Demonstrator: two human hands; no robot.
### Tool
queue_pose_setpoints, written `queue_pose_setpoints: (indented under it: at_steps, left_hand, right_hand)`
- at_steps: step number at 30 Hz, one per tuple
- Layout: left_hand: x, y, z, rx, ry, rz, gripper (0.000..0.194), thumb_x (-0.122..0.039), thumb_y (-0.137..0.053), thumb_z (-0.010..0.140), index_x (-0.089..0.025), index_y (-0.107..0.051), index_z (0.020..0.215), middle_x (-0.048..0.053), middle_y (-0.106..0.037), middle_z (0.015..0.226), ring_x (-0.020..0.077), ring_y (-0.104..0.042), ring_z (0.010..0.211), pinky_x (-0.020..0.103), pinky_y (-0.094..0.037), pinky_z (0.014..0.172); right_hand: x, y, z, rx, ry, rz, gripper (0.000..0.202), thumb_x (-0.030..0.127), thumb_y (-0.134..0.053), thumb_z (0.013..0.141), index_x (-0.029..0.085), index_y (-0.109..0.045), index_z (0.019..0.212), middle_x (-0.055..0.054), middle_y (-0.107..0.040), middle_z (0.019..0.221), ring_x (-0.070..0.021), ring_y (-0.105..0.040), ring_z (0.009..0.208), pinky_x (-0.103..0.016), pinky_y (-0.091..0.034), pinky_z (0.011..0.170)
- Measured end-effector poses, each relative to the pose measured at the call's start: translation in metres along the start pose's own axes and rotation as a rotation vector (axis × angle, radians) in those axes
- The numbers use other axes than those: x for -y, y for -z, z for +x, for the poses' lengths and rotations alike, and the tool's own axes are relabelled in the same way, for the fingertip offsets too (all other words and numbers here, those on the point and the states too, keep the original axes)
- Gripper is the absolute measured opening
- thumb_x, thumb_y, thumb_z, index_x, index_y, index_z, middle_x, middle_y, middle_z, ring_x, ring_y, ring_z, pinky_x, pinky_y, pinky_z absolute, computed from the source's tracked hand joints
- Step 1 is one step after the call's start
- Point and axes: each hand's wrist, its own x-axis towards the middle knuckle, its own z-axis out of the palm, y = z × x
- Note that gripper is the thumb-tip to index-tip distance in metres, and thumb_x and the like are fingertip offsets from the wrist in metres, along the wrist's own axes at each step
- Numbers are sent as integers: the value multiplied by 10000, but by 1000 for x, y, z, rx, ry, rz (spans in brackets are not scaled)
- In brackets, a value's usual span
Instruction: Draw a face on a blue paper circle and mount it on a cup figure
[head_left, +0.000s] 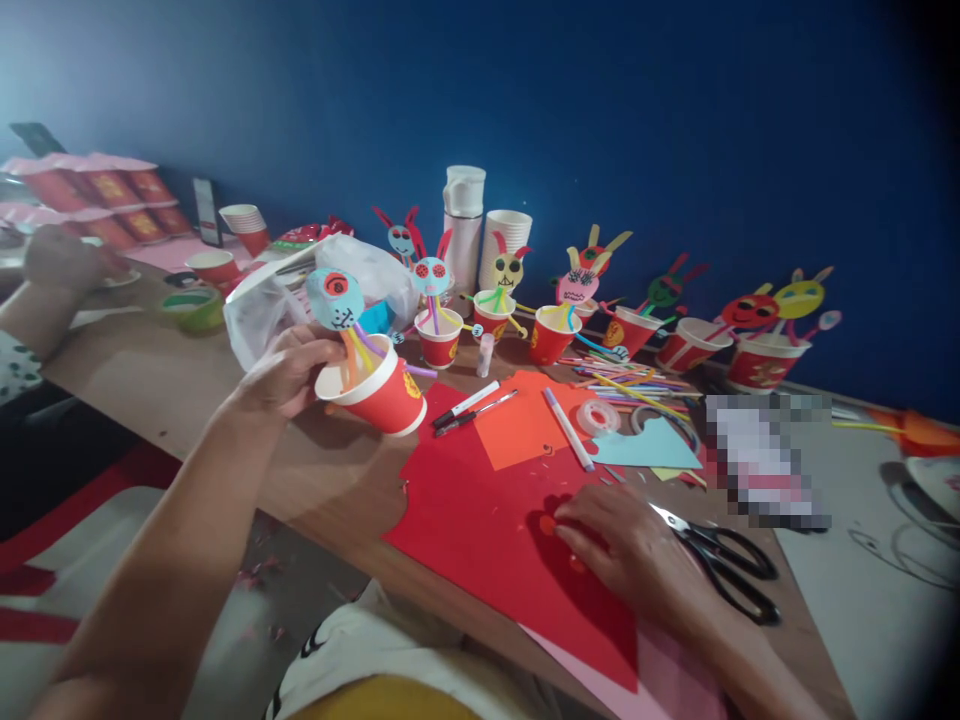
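Observation:
My left hand (289, 370) grips a tilted red paper cup (379, 395) by its rim, above the table's left part. Out of the cup rise coloured stems carrying a light blue paper face (336, 298) with one red eye. My right hand (611, 535) rests on a red paper sheet (480, 510), fingers bent down near small orange-red paper pieces (547, 524); whether they pinch one is unclear. Black-handled scissors (724, 560) lie beside that wrist. Farther up the sheet are an orange paper (514, 420), a white marker (465, 405) and a pen (476, 413).
Several cup puppets (553, 330) stand along the blue wall. A tape roll (598, 416), light blue paper (645, 448) and a heap of coloured sticks (630, 385) lie in front. A white flask (463, 230) stands behind. At far left another person's hand (60, 262) shows.

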Motion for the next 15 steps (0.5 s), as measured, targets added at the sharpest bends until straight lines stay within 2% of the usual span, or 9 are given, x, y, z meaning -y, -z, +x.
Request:
queue_pose_setpoints:
  at_steps: [5,10,15]
  left_hand:
    - [-3,-19,8,111,-85,-113,135,-89,-559,540,-94,-651,638,12,-623,508,102,-519,427,185,-389,434]
    - [-2,-57,17,168,-82,-111,96,-121,-600,538,-116,-663,611,-7,-625,515,86,-510,433,186,-400,456]
    - [5,-91,23,227,-33,-4,142,-166,-606,568,-104,-657,685,5,-627,566,110,-538,500,212,-423,512]
  right_hand:
    - [3,-5,1,-44,32,-5,103,241,-558,850,210,-656,855,-35,-675,828,-191,-586,770,-337,-368,733]
    - [9,-14,2,-50,86,-45,90,215,-569,832,213,-658,843,-24,-665,768,-184,-563,698,-330,-340,688]
    - [13,-10,4,-31,62,-73,109,205,-544,844,203,-652,827,-32,-652,754,-179,-542,686,-331,-320,698]
